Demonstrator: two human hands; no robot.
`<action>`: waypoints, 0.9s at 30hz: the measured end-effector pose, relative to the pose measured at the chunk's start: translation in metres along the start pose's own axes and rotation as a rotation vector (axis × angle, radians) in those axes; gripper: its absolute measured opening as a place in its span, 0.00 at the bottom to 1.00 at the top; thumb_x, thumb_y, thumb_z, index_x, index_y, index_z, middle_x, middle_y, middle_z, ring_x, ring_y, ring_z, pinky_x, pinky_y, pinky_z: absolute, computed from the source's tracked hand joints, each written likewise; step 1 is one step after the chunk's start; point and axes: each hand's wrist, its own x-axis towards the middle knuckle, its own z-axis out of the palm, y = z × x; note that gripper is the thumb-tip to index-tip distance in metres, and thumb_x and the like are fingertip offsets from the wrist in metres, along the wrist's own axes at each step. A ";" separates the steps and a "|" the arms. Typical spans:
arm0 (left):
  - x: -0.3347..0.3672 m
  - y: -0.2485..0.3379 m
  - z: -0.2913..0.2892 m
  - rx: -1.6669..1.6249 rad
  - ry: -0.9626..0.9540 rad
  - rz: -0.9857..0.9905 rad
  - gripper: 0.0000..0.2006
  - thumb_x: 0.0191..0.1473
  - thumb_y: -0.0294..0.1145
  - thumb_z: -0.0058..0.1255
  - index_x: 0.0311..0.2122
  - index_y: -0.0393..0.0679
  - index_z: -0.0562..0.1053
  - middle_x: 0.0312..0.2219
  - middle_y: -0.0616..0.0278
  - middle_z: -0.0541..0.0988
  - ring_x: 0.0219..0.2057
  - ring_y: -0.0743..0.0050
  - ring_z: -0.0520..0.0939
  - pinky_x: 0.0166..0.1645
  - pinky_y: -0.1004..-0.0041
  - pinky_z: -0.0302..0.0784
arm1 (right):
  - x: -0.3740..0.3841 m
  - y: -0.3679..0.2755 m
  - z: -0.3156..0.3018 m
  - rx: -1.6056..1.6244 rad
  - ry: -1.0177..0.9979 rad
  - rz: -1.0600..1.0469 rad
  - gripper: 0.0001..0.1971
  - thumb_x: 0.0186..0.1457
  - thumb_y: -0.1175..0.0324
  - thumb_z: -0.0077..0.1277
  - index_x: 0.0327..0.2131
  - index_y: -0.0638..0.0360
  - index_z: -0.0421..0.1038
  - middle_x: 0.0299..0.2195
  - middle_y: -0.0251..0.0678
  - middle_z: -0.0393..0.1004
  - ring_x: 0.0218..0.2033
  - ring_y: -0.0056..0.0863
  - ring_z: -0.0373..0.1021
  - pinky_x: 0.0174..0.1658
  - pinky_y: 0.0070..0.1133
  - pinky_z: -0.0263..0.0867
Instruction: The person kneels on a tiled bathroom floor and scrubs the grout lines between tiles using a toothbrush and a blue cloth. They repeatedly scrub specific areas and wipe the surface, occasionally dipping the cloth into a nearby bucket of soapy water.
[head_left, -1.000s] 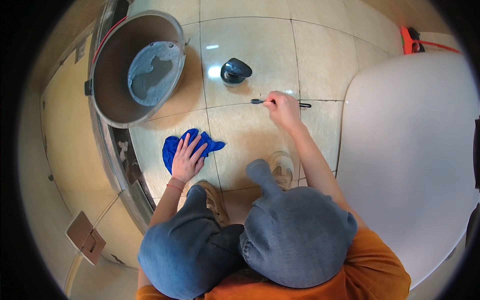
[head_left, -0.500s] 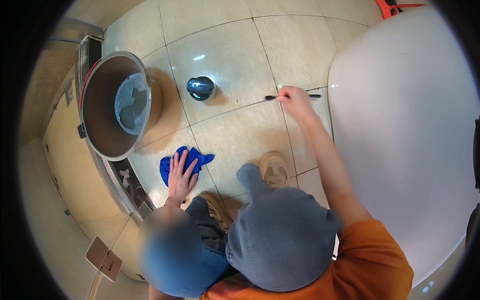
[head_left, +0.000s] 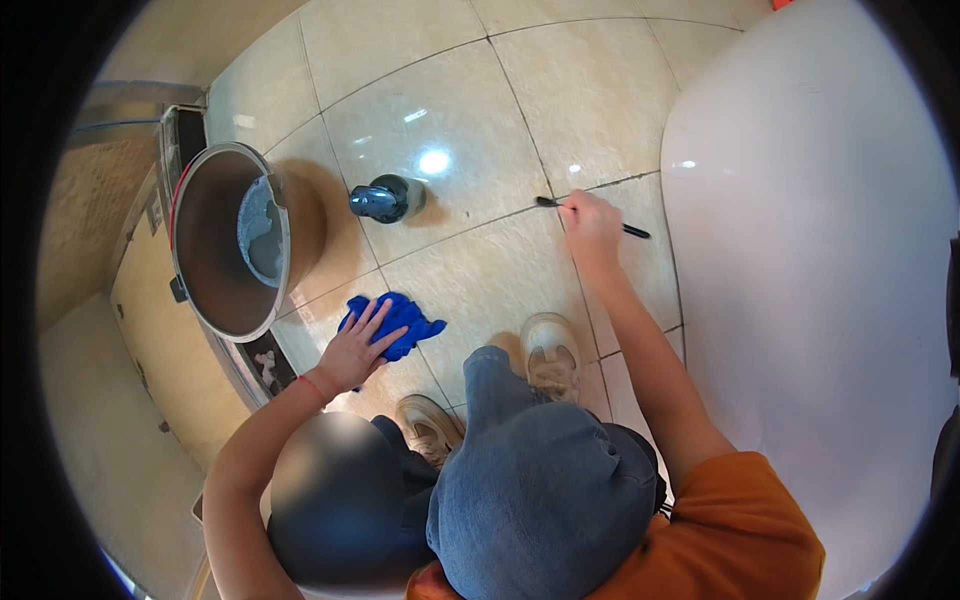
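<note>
On the tiled floor a crumpled blue cloth (head_left: pixel 408 335) lies under my left hand (head_left: pixel 357 352), which rests flat on it with the fingers spread. My right hand (head_left: pixel 594 232) is closed around a slim black toothbrush (head_left: pixel 637 231); its head (head_left: pixel 547 202) shows left of the fist, on or very near a dark grout line. The far end of the handle sticks out on the right side. Between the hands and farther off stands a bottle with a shiny dark blue top (head_left: pixel 378 201). The bristles are too small to make out clearly.
A large bucket (head_left: pixel 215 310) with foamy greyish water (head_left: pixel 262 235) stands at the left. The big white curved side of a tub-like fixture (head_left: pixel 800 250) fills the right. Below are my shoes (head_left: pixel 550 360) and bent knees. A door track (head_left: pixel 262 365) runs along the left.
My right hand has turned the toothbrush, so its handle end now slants toward me. The cloth looks more spread out under my left hand. The whole view has shifted somewhat.
</note>
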 end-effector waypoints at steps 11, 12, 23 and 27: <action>0.115 0.084 0.014 -0.176 0.470 -0.253 0.34 0.57 0.44 0.56 0.69 0.64 0.63 0.73 0.50 0.50 0.72 0.33 0.49 0.70 0.36 0.47 | -0.048 -0.038 0.021 0.133 -0.016 -0.121 0.24 0.53 0.82 0.50 0.51 0.45 0.79 0.28 0.40 0.74 0.27 0.43 0.74 0.30 0.33 0.69; 0.123 0.091 0.019 -0.195 0.524 -0.302 0.34 0.56 0.43 0.56 0.69 0.64 0.63 0.73 0.50 0.50 0.72 0.32 0.49 0.70 0.35 0.47 | -0.046 -0.032 0.023 0.106 0.016 -0.145 0.24 0.52 0.82 0.51 0.51 0.45 0.79 0.27 0.39 0.74 0.26 0.42 0.73 0.29 0.34 0.68; 0.169 0.118 0.004 -0.251 0.664 -0.352 0.33 0.56 0.42 0.56 0.68 0.63 0.64 0.72 0.51 0.51 0.72 0.34 0.50 0.71 0.37 0.46 | -0.040 -0.017 0.020 -0.076 0.098 -0.088 0.24 0.52 0.79 0.51 0.51 0.42 0.79 0.27 0.36 0.71 0.26 0.41 0.72 0.28 0.36 0.66; 0.180 0.127 0.000 -0.270 0.684 -0.358 0.33 0.56 0.42 0.57 0.68 0.63 0.64 0.72 0.51 0.51 0.72 0.35 0.49 0.71 0.37 0.45 | -0.054 -0.020 0.024 0.015 0.051 -0.176 0.25 0.49 0.79 0.52 0.51 0.43 0.78 0.27 0.36 0.71 0.27 0.41 0.72 0.28 0.37 0.67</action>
